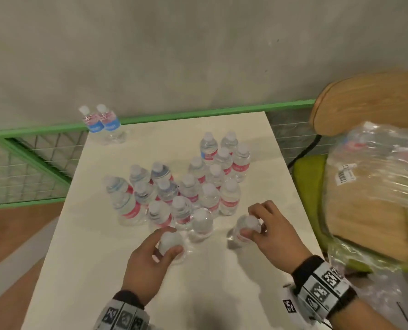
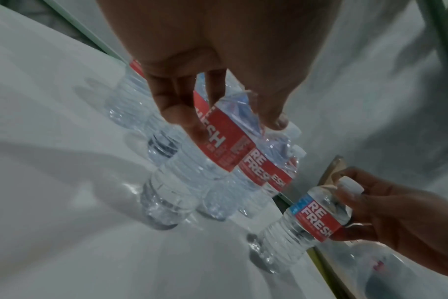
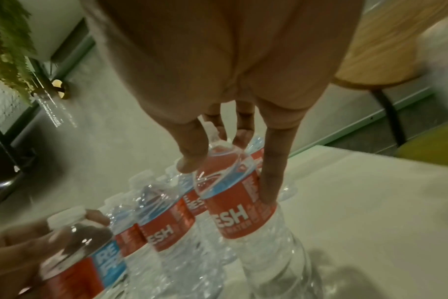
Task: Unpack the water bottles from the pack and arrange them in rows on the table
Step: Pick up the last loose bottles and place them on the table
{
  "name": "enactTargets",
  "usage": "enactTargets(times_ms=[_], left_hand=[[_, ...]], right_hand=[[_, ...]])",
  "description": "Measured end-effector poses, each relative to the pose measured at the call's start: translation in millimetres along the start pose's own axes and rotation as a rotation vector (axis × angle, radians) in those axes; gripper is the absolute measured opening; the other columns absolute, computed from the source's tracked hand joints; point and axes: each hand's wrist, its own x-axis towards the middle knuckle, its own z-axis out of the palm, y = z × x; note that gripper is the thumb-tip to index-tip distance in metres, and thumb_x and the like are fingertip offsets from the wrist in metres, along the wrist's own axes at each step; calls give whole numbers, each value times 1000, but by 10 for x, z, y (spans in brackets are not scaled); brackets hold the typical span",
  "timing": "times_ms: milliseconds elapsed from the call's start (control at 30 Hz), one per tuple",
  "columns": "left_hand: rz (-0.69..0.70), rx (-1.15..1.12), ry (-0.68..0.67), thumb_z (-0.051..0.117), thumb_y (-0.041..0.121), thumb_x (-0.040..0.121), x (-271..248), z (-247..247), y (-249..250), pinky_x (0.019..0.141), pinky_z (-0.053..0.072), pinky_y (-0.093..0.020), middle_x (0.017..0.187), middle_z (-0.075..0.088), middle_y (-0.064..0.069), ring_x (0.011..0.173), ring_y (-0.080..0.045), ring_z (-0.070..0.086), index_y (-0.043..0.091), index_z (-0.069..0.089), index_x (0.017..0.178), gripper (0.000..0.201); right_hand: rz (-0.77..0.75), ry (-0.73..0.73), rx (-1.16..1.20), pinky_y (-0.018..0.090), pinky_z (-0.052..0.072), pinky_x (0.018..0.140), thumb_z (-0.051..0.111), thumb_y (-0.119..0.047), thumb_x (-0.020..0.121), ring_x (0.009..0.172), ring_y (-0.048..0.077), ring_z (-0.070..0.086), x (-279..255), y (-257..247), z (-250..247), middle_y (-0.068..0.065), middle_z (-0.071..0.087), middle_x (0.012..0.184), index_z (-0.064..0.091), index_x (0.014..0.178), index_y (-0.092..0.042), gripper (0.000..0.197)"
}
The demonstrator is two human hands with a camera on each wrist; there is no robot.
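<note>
Several clear water bottles (image 1: 191, 186) with red and blue labels stand bunched in loose rows at the middle of the white table (image 1: 257, 144). My left hand (image 1: 161, 246) grips the top of one bottle (image 1: 172, 241) at the near end of the group; the left wrist view shows its red label (image 2: 223, 139) between thumb and fingers. My right hand (image 1: 257, 225) grips another bottle (image 1: 244, 231) by its shoulder, a little to the right of the group, its base on or close to the table (image 3: 345, 202). The right wrist view shows my fingers (image 3: 271, 174) curled round that bottle (image 3: 243, 218).
Two bottles (image 1: 103, 122) stand apart at the table's far left corner. The torn plastic pack (image 1: 376, 177) lies on a green-seated wooden chair (image 1: 364, 101) to the right. A green mesh rail (image 1: 31, 148) runs behind and left of the table.
</note>
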Motion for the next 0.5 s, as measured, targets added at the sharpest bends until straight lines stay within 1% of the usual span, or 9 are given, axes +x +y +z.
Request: enactTargets(times_ms=[67,133,200,233,300,333,367,433,500], left_hand=[[8,15,37,71,48,80,90,-58,-24,69,49,-23,85,66,18,75,-9,58,52,56,109,32],[1,-28,71,74,44,80,147,-52,41,64,44,-16,82,65,24,68,-2,55,54,56,105,32],[6,-51,99,77,40,78,177,0,115,63,40,-14,80,64,25,62,4,51,54,58,105,35],[14,-56,111,77,40,78,189,35,132,65,41,-15,84,64,24,62,5,51,52,60,106,35],[18,-77,136,78,40,76,228,98,119,73,44,-18,94,65,21,69,3,51,47,62,109,37],[18,-86,147,78,41,76,246,125,113,76,45,-19,96,65,20,73,1,52,45,62,110,38],[17,-96,151,78,42,75,262,146,111,76,45,-17,97,65,20,74,0,53,44,62,111,39],[14,-129,144,79,39,74,283,171,148,69,40,-6,93,65,20,72,5,53,44,64,109,38],[12,-169,135,80,35,74,299,184,185,62,39,-2,87,65,20,67,10,53,44,65,106,36]], right_hand=[[-19,8,20,34,53,77,71,-32,81,82,8,55,146,-131,155,-15,41,102,51,103,-36,31],[-27,12,29,34,52,78,70,-32,81,81,10,55,270,-253,268,-14,41,101,51,105,-35,31],[-35,23,11,35,52,77,70,-32,81,77,11,53,368,-342,336,-14,40,101,49,105,-34,31],[-35,32,0,35,51,77,70,-32,81,76,12,53,401,-371,357,-13,40,101,49,104,-33,31],[-32,58,-8,33,49,76,71,-30,80,79,13,53,436,-402,388,-12,41,100,48,102,-32,31],[-30,74,-8,32,48,75,72,-30,80,79,13,52,441,-403,402,-11,41,100,48,101,-31,31],[-28,87,-10,31,47,75,72,-30,79,79,13,52,441,-403,413,-11,42,100,49,101,-31,32],[-18,104,-12,32,49,76,73,-30,78,80,13,52,447,-399,427,-9,43,101,50,103,-30,34],[-5,120,-5,34,51,79,75,-28,77,82,14,53,470,-391,423,-7,45,101,52,103,-29,35]])
